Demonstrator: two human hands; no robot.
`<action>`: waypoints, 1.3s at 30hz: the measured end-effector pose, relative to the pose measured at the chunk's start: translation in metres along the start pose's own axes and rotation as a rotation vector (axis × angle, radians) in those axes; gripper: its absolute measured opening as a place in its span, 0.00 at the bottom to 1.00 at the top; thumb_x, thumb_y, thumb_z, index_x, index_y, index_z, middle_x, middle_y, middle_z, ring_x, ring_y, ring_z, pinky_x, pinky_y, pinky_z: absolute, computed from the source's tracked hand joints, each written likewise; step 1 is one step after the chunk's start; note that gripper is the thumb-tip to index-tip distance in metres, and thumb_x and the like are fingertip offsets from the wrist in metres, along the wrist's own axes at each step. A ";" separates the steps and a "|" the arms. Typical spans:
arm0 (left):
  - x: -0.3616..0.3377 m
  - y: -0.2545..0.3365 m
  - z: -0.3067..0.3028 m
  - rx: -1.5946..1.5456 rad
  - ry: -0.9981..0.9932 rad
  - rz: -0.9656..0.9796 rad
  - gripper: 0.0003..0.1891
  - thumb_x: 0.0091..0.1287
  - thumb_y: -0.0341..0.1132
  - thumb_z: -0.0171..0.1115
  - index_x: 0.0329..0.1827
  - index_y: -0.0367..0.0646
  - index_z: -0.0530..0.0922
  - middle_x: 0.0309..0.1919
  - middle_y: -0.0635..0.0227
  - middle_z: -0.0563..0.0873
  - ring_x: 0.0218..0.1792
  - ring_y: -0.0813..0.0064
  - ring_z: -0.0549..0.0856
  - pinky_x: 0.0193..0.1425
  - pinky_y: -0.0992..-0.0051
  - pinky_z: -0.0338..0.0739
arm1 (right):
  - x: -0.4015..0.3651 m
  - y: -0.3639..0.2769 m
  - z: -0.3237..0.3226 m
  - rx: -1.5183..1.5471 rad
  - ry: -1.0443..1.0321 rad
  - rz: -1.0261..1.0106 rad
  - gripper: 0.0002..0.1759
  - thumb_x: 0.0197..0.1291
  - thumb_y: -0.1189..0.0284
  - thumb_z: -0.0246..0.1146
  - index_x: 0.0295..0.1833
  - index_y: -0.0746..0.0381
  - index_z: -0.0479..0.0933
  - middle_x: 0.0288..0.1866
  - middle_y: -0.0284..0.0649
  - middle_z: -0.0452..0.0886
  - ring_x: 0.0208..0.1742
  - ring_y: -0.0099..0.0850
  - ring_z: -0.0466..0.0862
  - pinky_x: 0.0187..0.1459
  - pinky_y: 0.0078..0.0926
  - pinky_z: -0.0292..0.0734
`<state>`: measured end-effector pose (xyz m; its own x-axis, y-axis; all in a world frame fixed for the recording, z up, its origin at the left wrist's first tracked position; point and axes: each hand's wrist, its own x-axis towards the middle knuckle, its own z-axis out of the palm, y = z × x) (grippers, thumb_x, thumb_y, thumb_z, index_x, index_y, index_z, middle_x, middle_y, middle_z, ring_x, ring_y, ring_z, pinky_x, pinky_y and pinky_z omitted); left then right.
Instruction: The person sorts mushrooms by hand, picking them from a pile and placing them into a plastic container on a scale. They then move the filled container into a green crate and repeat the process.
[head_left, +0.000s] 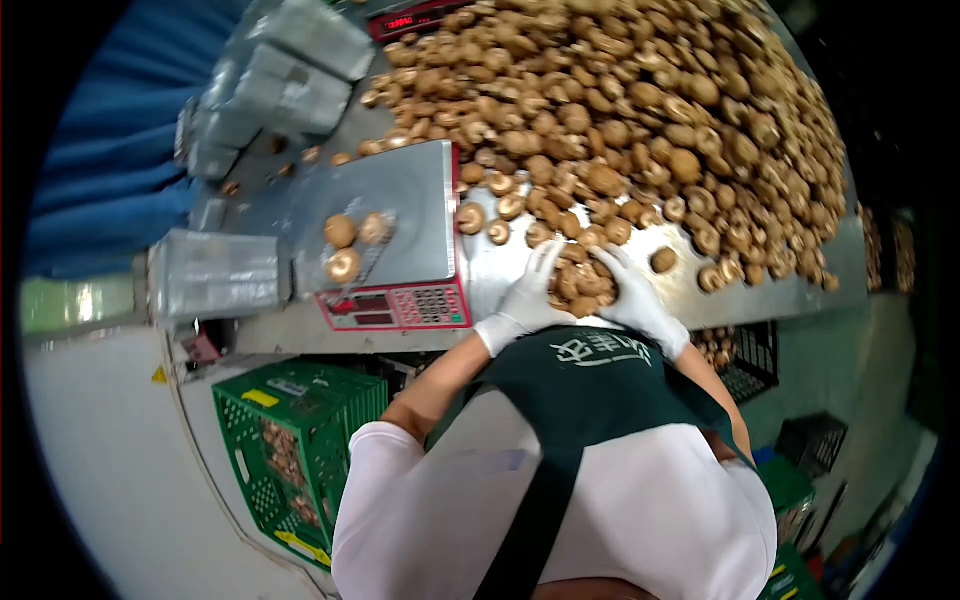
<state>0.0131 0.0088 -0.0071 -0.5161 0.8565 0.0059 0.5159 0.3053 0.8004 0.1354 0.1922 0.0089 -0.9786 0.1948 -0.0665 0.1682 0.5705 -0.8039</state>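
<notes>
My left hand [526, 304] and my right hand [640, 302], both in white gloves, cup a tight cluster of brown mushrooms [580, 284] from either side. The cluster sits at the table's near edge, right in front of my dark green apron [570, 385]. Fingers of both hands curve round the cluster and point away from me. Just left of my left hand stands a red-framed scale [415, 215] with three mushrooms [342, 232] on its metal plate. A large heap of loose mushrooms [620, 110] spreads beyond my hands, and one single mushroom [663, 260] lies beside my right hand.
Stacked clear plastic trays [285, 85] stand at the far left, with another stack [215, 272] nearer. A second red display [408, 20] shows at the back. Green crates [300, 400] are below the metal table at left; a black crate [755, 358] is at right.
</notes>
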 end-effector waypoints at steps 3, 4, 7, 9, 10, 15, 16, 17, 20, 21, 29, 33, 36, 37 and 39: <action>-0.001 0.015 -0.022 -0.011 0.071 0.023 0.61 0.35 0.38 0.80 0.76 0.49 0.51 0.69 0.53 0.59 0.66 0.48 0.68 0.65 0.62 0.71 | 0.010 -0.019 -0.007 -0.071 0.022 -0.038 0.49 0.34 0.73 0.73 0.70 0.56 0.65 0.70 0.52 0.63 0.68 0.49 0.68 0.65 0.33 0.68; -0.002 0.022 -0.035 0.001 0.095 0.029 0.61 0.36 0.38 0.80 0.76 0.49 0.51 0.69 0.54 0.59 0.65 0.48 0.69 0.65 0.62 0.72 | 0.017 -0.029 -0.010 -0.061 0.026 -0.055 0.49 0.34 0.74 0.73 0.70 0.56 0.65 0.71 0.52 0.63 0.69 0.48 0.67 0.65 0.33 0.68; -0.007 0.040 -0.078 0.088 0.180 -0.005 0.61 0.36 0.41 0.81 0.76 0.49 0.52 0.69 0.54 0.60 0.64 0.49 0.71 0.61 0.61 0.75 | 0.043 -0.064 -0.015 -0.004 -0.005 -0.069 0.50 0.34 0.78 0.71 0.71 0.56 0.63 0.72 0.50 0.62 0.72 0.47 0.64 0.68 0.33 0.63; -0.016 0.043 -0.111 0.104 0.256 -0.028 0.60 0.36 0.42 0.81 0.75 0.48 0.54 0.69 0.54 0.60 0.65 0.49 0.69 0.63 0.62 0.73 | 0.068 -0.097 -0.016 -0.032 -0.015 -0.179 0.50 0.35 0.78 0.71 0.71 0.55 0.63 0.72 0.50 0.61 0.72 0.47 0.64 0.68 0.35 0.65; -0.023 0.042 -0.127 0.079 0.322 -0.011 0.59 0.36 0.42 0.82 0.75 0.47 0.55 0.69 0.54 0.60 0.67 0.50 0.68 0.64 0.63 0.72 | 0.081 -0.116 -0.014 -0.034 -0.021 -0.215 0.49 0.36 0.78 0.70 0.71 0.55 0.64 0.72 0.49 0.61 0.72 0.47 0.64 0.67 0.35 0.66; -0.061 0.036 -0.214 0.333 0.580 0.003 0.60 0.35 0.40 0.83 0.74 0.43 0.55 0.68 0.50 0.62 0.67 0.50 0.67 0.67 0.63 0.71 | 0.155 -0.194 0.021 -0.092 -0.082 -0.470 0.47 0.39 0.71 0.70 0.71 0.52 0.62 0.70 0.48 0.62 0.63 0.48 0.74 0.56 0.37 0.76; -0.069 0.034 -0.228 0.356 0.626 -0.034 0.62 0.34 0.39 0.83 0.75 0.43 0.53 0.67 0.50 0.62 0.66 0.51 0.68 0.67 0.62 0.71 | 0.170 -0.210 0.031 -0.078 -0.128 -0.474 0.47 0.39 0.71 0.70 0.71 0.52 0.61 0.70 0.48 0.62 0.63 0.48 0.74 0.55 0.37 0.77; -0.076 0.028 -0.240 0.325 0.673 -0.072 0.62 0.34 0.39 0.84 0.74 0.41 0.53 0.67 0.51 0.63 0.67 0.52 0.68 0.69 0.62 0.68 | 0.182 -0.225 0.043 -0.112 -0.123 -0.514 0.47 0.39 0.72 0.70 0.71 0.52 0.61 0.71 0.48 0.62 0.63 0.48 0.74 0.55 0.37 0.77; -0.093 0.003 -0.266 0.293 0.710 -0.216 0.61 0.35 0.39 0.84 0.74 0.39 0.53 0.66 0.51 0.65 0.65 0.53 0.69 0.69 0.62 0.66 | 0.223 -0.242 0.087 -0.215 -0.166 -0.592 0.48 0.40 0.73 0.69 0.72 0.52 0.60 0.72 0.52 0.60 0.65 0.48 0.72 0.57 0.38 0.76; -0.099 -0.015 -0.271 0.278 0.643 -0.274 0.61 0.36 0.41 0.83 0.74 0.39 0.53 0.66 0.51 0.65 0.66 0.53 0.68 0.69 0.62 0.66 | 0.232 -0.243 0.100 -0.282 -0.188 -0.620 0.48 0.40 0.74 0.69 0.72 0.54 0.60 0.71 0.54 0.60 0.64 0.49 0.73 0.56 0.38 0.77; -0.105 -0.046 -0.281 0.184 0.446 -0.405 0.47 0.47 0.39 0.76 0.72 0.45 0.60 0.63 0.55 0.71 0.63 0.57 0.74 0.65 0.66 0.72 | 0.234 -0.252 0.123 -0.675 -0.432 -0.507 0.41 0.41 0.74 0.69 0.67 0.62 0.67 0.67 0.55 0.67 0.57 0.48 0.77 0.51 0.37 0.79; -0.108 -0.064 -0.282 0.096 0.537 -0.301 0.38 0.50 0.30 0.71 0.68 0.42 0.67 0.60 0.61 0.76 0.45 0.73 0.81 0.50 0.76 0.77 | 0.248 -0.240 0.110 -0.599 -0.431 -0.622 0.31 0.50 0.70 0.66 0.64 0.56 0.72 0.62 0.52 0.74 0.54 0.45 0.80 0.51 0.38 0.79; -0.112 -0.066 -0.287 -0.067 0.526 -0.339 0.37 0.50 0.25 0.67 0.68 0.42 0.68 0.60 0.65 0.76 0.33 0.85 0.77 0.40 0.83 0.76 | 0.262 -0.255 0.105 -0.592 -0.501 -0.341 0.20 0.54 0.68 0.64 0.55 0.54 0.81 0.47 0.48 0.83 0.45 0.45 0.83 0.47 0.38 0.79; -0.113 -0.065 -0.288 -0.161 0.530 -0.341 0.36 0.51 0.24 0.65 0.68 0.42 0.69 0.61 0.67 0.76 0.28 0.90 0.74 0.37 0.87 0.74 | 0.267 -0.252 0.111 -0.512 -0.432 -0.311 0.16 0.55 0.67 0.63 0.51 0.53 0.82 0.41 0.47 0.84 0.42 0.45 0.84 0.45 0.39 0.79; -0.113 -0.061 -0.287 -0.217 0.537 -0.357 0.36 0.51 0.23 0.63 0.68 0.42 0.68 0.61 0.67 0.75 0.28 0.90 0.73 0.37 0.87 0.74 | 0.276 -0.244 0.126 -0.410 -0.359 -0.322 0.13 0.55 0.67 0.63 0.45 0.57 0.84 0.36 0.48 0.85 0.39 0.46 0.84 0.42 0.39 0.80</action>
<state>-0.1561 -0.2265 0.1158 -0.9260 0.3763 -0.0287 0.1310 0.3919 0.9106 -0.1904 0.0064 0.1122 -0.9545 -0.2772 -0.1103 -0.1797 0.8293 -0.5292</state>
